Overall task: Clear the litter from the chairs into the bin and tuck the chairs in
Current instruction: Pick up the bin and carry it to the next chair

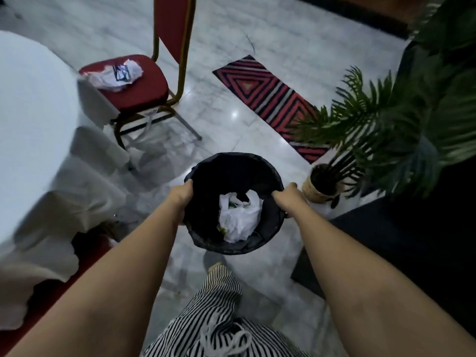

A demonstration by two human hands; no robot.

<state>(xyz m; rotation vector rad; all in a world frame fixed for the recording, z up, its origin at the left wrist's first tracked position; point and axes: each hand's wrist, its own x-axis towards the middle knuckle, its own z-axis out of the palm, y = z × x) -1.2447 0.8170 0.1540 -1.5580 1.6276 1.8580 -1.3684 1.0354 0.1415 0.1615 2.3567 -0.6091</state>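
Bin (206, 202) gripped at the rim by both hands, centre of the frame, headed by the look of it toward the littered chair.

The left hand (181, 195) curls over the rim's left edge and the right hand (288, 198) clasps the opposite edge, a two-sided hold that keeps the lined bin level so the white bag (240, 217) already inside stays put. At upper left the red chair (144, 83) stands pulled out from the white-clothed table (33, 104), crumpled wrappers (118, 74) lying on its seat; bringing the bin close would likely spare carrying loose scraps across the floor. A potted palm (360, 130) crowds the right side.
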